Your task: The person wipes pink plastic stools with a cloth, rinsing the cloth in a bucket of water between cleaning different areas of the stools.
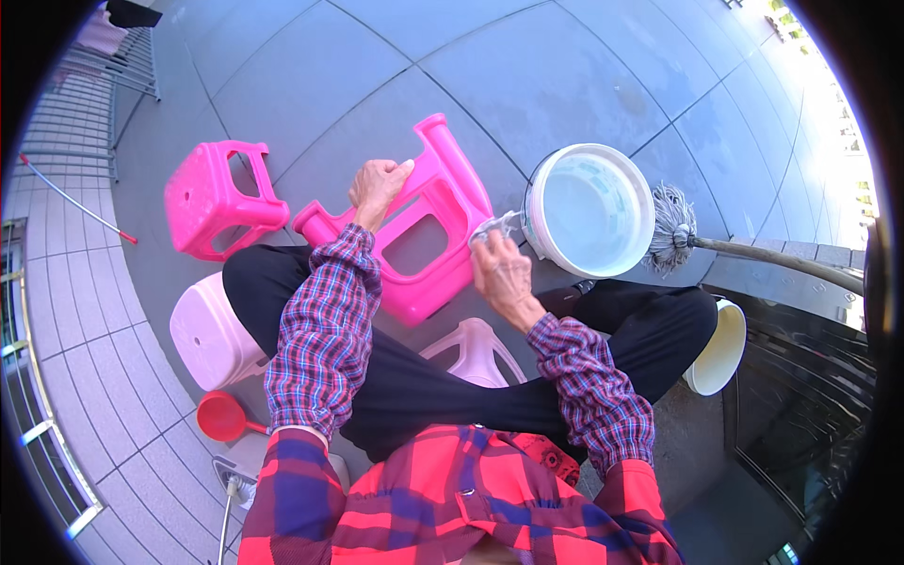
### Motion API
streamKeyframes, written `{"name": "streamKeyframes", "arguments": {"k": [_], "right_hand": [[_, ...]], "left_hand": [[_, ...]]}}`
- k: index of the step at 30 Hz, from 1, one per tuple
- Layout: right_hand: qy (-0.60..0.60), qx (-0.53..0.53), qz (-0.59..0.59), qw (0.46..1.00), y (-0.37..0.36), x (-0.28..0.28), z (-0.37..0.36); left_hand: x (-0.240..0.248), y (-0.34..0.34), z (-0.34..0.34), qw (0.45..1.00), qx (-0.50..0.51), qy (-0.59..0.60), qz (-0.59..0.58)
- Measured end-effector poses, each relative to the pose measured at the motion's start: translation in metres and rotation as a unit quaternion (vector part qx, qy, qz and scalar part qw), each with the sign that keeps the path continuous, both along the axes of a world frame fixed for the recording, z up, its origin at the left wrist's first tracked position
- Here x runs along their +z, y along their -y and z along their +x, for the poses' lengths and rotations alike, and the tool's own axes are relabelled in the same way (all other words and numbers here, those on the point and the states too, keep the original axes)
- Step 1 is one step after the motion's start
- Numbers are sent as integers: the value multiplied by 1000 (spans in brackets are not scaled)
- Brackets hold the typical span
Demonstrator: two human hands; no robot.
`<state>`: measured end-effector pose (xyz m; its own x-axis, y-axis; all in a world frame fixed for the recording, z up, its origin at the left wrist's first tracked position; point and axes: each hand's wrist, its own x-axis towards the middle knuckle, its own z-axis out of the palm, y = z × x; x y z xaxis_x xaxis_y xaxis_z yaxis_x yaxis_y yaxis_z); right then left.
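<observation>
A bright pink plastic stool (pixel 447 250) lies tipped over in front of my knees, its legs and side openings showing. My left hand (pixel 379 186) is closed around one of its legs at the far side. In my right hand (pixel 504 275) is a bunched greyish cloth (pixel 493 227), pressed against the stool's right edge. The fingers wrap over the cloth and hide part of it. Just right of that hand stands a white bucket (pixel 589 209) of pale bluish water.
Left are another bright pink stool (pixel 226 200), a pale pink stool (pixel 215 336) and a red dipper (pixel 222 415). Between my legs is another pale pink stool (pixel 477 354). A string mop (pixel 671 229) lies beside the bucket. A cream bucket (pixel 719 348) is by my right knee.
</observation>
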<state>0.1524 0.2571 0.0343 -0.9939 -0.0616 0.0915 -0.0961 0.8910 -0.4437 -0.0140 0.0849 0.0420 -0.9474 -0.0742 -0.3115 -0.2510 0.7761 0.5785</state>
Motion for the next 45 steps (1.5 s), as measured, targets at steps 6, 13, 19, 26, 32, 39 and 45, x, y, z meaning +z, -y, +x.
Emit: {"name": "streamKeyframes", "arguments": {"k": [6, 13, 19, 26, 32, 39, 45], "right_hand": [[15, -160, -67, 985, -35, -38, -15], [154, -184, -270, 933, -94, 52, -28], [141, -137, -172, 965, -105, 80, -22], [52, -125, -66, 989, -80, 76, -11], [9, -48, -4, 999, -79, 67, -23], [53, -43, 55, 996, -83, 61, -40], [44, -35, 0, 998, -82, 62, -53]], "left_hand": [[-10, -4, 0, 999, -39, -19, 4], [2, -4, -11, 978, 19, 74, 192], [-1, -19, -25, 920, -74, 164, 348], [2, -59, -17, 981, -81, 73, 159], [-1, -60, -20, 993, -52, 46, 94], [-2, -62, -17, 995, -26, 46, 80], [3, -55, -17, 995, -33, 44, 82]]}}
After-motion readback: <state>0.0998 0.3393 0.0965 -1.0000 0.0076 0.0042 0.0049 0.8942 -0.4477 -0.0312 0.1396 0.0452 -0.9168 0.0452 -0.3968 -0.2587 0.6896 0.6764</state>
